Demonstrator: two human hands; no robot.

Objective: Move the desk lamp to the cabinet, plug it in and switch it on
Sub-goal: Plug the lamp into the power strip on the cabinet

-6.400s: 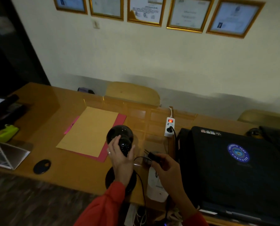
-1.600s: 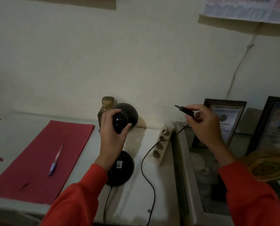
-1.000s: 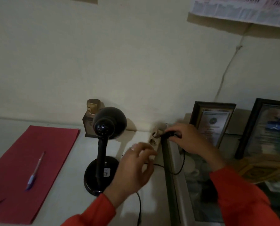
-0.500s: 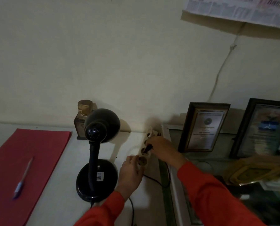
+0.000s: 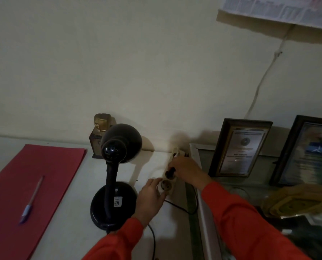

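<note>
The black desk lamp (image 5: 112,177) stands upright on the white cabinet top (image 5: 75,212), its round shade dark and turned toward the wall. To its right a white power strip (image 5: 170,177) lies along the cabinet's edge. My left hand (image 5: 150,196) grips the strip's near end. My right hand (image 5: 186,170) pinches the lamp's black plug (image 5: 170,170), which sits at the middle socket. The black cord (image 5: 182,208) loops from the plug down toward me.
A red folder (image 5: 43,177) with a pen (image 5: 31,199) lies on the left. A small brown and gold object (image 5: 100,132) stands behind the lamp. Two framed certificates (image 5: 239,149) lean on the wall over a glass-topped case (image 5: 205,212) at the right.
The lamp was carried from the desk and set on the cabinet. My left hand let go of it and took the power strip. My right hand brought the plug down to the middle socket.
</note>
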